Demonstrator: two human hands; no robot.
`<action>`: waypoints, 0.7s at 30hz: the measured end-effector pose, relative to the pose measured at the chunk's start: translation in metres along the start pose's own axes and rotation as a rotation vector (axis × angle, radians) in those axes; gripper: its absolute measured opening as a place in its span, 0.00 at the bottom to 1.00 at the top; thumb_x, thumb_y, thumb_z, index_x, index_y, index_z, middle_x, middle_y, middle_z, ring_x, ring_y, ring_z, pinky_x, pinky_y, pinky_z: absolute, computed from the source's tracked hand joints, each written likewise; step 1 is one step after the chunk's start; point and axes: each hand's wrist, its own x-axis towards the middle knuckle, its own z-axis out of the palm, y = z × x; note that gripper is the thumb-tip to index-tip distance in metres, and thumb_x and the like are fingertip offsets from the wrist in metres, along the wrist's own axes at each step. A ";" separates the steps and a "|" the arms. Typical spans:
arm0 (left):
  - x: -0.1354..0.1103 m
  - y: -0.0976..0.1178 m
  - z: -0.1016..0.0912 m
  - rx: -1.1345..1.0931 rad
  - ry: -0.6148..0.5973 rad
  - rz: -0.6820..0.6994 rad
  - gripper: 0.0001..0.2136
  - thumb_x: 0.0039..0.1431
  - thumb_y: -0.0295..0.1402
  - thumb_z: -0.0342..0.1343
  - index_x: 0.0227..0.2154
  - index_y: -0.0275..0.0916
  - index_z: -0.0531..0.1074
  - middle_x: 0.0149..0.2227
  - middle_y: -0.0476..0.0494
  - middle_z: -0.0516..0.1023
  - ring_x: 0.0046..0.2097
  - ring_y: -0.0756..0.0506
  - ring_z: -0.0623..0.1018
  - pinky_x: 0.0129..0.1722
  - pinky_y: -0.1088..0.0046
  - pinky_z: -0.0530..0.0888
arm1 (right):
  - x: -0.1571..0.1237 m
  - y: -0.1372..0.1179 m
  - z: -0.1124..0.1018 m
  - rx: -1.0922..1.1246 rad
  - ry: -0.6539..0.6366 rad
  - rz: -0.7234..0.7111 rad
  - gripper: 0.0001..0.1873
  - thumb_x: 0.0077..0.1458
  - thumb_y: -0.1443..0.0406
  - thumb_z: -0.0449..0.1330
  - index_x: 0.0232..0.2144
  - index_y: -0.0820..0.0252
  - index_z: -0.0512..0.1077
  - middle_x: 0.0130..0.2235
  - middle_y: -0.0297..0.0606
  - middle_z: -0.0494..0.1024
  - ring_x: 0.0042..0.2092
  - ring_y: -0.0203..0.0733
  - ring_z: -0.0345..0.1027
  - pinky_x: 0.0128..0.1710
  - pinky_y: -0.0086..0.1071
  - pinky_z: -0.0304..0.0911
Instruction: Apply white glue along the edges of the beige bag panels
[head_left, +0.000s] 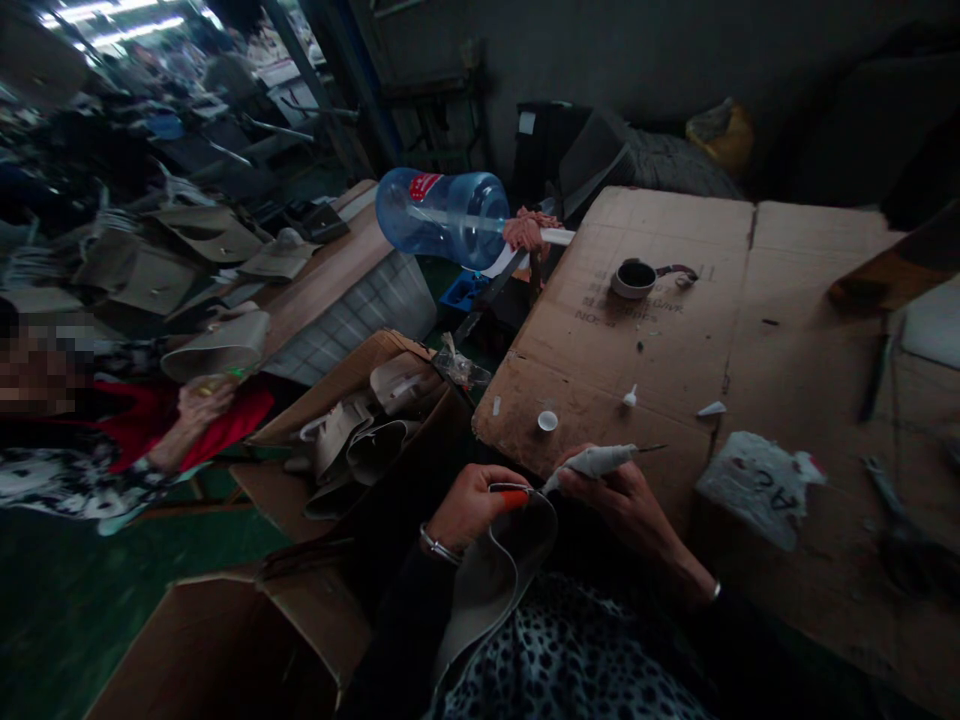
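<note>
My left hand (480,505), with an orange covering on a finger, is closed on the upper edge of a curved grey-beige bag (499,575), which hangs down over my lap. In my right hand (626,505) is a white-wrapped tool (600,460) with a thin dark spike pointing to the right. Its other end is close to the edge of the bag; whether they touch I cannot tell. On the cardboard in front of my hands stand a small white cup (547,421) and a white nozzle (630,397).
A cardboard-covered table (675,330) carries a dark round tin (634,279) and a plastic-wrapped block (754,485). Left of it, a carton (442,430) holds several bags. A blue water bottle (442,215) lies beyond. At far left, a person (169,440) holds another bag.
</note>
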 end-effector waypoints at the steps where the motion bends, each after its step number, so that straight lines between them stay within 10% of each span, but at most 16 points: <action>1: 0.000 -0.001 0.000 0.015 0.003 0.010 0.12 0.50 0.35 0.64 0.35 0.33 0.83 0.34 0.41 0.85 0.36 0.43 0.81 0.39 0.70 0.73 | 0.000 0.001 0.000 -0.003 0.001 0.007 0.16 0.59 0.52 0.64 0.33 0.58 0.77 0.33 0.36 0.76 0.35 0.42 0.69 0.35 0.33 0.65; 15: 0.001 -0.007 0.009 -0.078 0.066 0.039 0.08 0.47 0.33 0.64 0.29 0.33 0.80 0.27 0.47 0.79 0.30 0.48 0.73 0.34 0.73 0.67 | 0.001 0.003 -0.006 0.141 -0.047 0.160 0.18 0.55 0.50 0.67 0.36 0.59 0.76 0.32 0.34 0.76 0.33 0.41 0.68 0.33 0.32 0.63; 21: 0.000 -0.011 0.011 -0.176 0.055 0.002 0.07 0.41 0.30 0.65 0.26 0.33 0.78 0.26 0.47 0.77 0.30 0.49 0.72 0.34 0.73 0.67 | -0.004 0.003 -0.020 -0.318 -0.337 -0.209 0.10 0.62 0.55 0.62 0.40 0.51 0.79 0.40 0.36 0.81 0.41 0.45 0.71 0.45 0.40 0.62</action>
